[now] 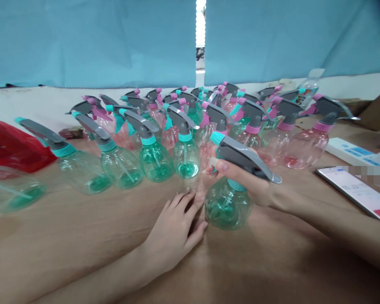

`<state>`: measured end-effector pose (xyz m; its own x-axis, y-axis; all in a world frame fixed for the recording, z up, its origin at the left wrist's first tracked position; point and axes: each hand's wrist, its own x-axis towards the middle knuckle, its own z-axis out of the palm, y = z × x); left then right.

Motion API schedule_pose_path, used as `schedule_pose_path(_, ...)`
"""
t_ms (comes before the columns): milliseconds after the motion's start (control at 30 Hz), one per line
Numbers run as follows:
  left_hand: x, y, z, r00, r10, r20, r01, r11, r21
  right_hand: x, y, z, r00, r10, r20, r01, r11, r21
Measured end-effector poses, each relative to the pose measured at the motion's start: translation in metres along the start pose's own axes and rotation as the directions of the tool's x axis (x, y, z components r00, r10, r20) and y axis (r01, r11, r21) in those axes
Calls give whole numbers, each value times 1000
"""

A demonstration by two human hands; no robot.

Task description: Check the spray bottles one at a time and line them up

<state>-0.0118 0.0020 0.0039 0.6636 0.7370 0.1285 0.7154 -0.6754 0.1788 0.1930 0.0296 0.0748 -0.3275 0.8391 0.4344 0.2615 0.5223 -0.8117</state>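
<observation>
My right hand point(250, 177) is wrapped round the neck and trigger head of a green spray bottle point(228, 207), which is roughly upright with its teal nozzle pointing left and away. Low beside that bottle, my left hand point(179, 219) lies on the brown tabletop point(98, 249), palm down, fingers stretched forward and apart, holding nothing. Just beyond my hands stands a front row of clear green spray bottles point(156, 160) with teal collars and grey levers. Clear pink spray bottles point(307, 145) with pink collars stand at the right and behind.
A red plastic bag point(15, 145) lies at the far left. To the right are a phone point(357, 190) with a lit screen, a white-and-blue box point(351, 152) and a brown carton point(376, 112). A clear drink bottle point(308, 90) stands at the back, before a blue curtain point(114, 42).
</observation>
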Motion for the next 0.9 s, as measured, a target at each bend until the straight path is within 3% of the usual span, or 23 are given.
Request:
schedule_pose_path(167,-1,-1,1,1000,3,-5,-3,1000,-2,-1,-1,-1,999,38,-11,-38,999,-19)
schedule_pose_path(400,-1,-2,2,1000,16,-12,-16,1000,-14,5,6,4,999,-27,24,24,990,139)
schedule_pose_path(633,-2,-3,2,1000,12,-27,-13,999,-32,4,7,10,999,43,-29,-35,974,224)
schedule_pose_path(900,0,-3,2,1000,9,-20,-10,1000,-25,5,7,10,999,11,-50,3,967,256)
